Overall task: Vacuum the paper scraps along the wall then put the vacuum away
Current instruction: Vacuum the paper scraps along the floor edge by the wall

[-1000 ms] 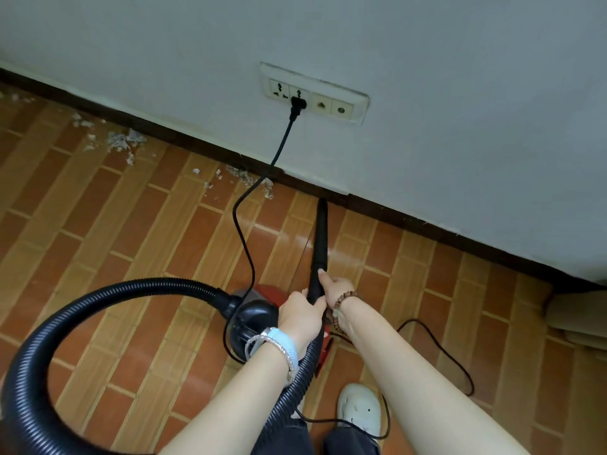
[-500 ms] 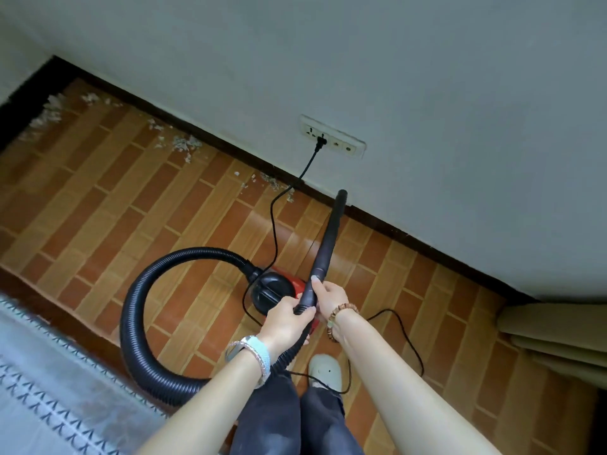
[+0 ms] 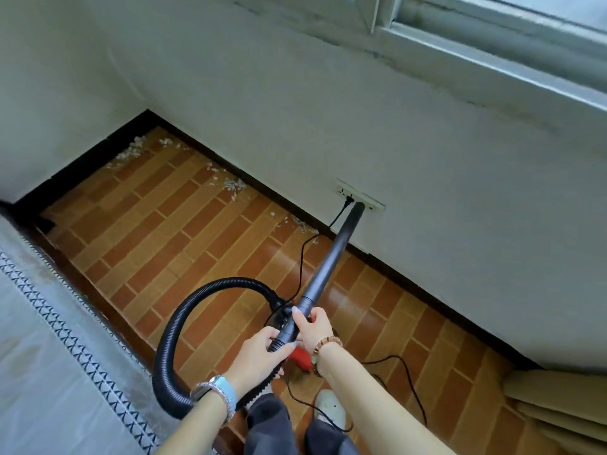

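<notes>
Far left of frame: a bed (image 3: 49, 356) edge with grey patterned cover.

Upper left, in the corner and along the baseboard: paper scraps (image 3: 136, 149) in about four loose clusters; the nearest cluster lies beside the cord, just left of the socket.

Lower centre: one black ribbed hose (image 3: 170, 339) loops from the left hand up and over to the vacuum (image 3: 300, 357), whose red-and-black body sits on the floor (image 3: 170, 224), mostly hidden behind the hands.

Left hand (image 3: 259, 354), watch on the wrist, is wrapped around the hose cuff at the near end of the tube. Right hand (image 3: 313, 326), bead bracelet on the wrist, is clasped round the tube (image 3: 331, 254) just above it.

One black tube, long axis running from lower centre toward upper right; its open end points at the wall and overlaps the socket (image 3: 359, 198) in frame, held off the floor.

One cord (image 3: 338, 218) is plugged into the socket; it trails over the floor to lower right.

Bottom centre: one shoe (image 3: 330, 408).
</notes>
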Available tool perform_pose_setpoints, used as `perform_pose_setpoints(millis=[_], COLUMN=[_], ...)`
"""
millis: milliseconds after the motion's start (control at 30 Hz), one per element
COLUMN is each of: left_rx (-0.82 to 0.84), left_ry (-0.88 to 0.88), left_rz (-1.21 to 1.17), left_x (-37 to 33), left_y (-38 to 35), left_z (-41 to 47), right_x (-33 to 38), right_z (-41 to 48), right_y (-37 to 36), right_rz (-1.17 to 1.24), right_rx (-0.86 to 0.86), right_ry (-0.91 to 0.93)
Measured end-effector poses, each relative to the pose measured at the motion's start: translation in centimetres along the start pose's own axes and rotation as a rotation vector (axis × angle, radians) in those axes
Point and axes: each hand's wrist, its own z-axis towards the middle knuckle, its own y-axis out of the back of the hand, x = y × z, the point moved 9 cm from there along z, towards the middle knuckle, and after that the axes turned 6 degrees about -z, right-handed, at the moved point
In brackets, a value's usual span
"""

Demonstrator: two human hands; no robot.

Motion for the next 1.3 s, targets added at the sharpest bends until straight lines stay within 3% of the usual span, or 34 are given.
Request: perform_pose_setpoints(millis=[533, 967, 1300], left_rx=[-0.07, 0.114, 0.164], left_ry=[0.086, 0.173, 0.227], left_rz=[-0.205, -0.36, -0.375], left_x=[2.0, 2.3, 1.9], left_y=[10.7, 22.4, 22.5], left_z=[3.3, 10.5, 15.3], right_x=[7.9, 14.9, 15.3], right_z=[4.1, 9.2, 12.9], right_y=[-9.9, -19.9, -20.2], right_rz=[-0.319, -0.149, -0.078], right_rx=[0.006, 0.004, -0.022], right_ry=[-0.008, -0.225, -0.263])
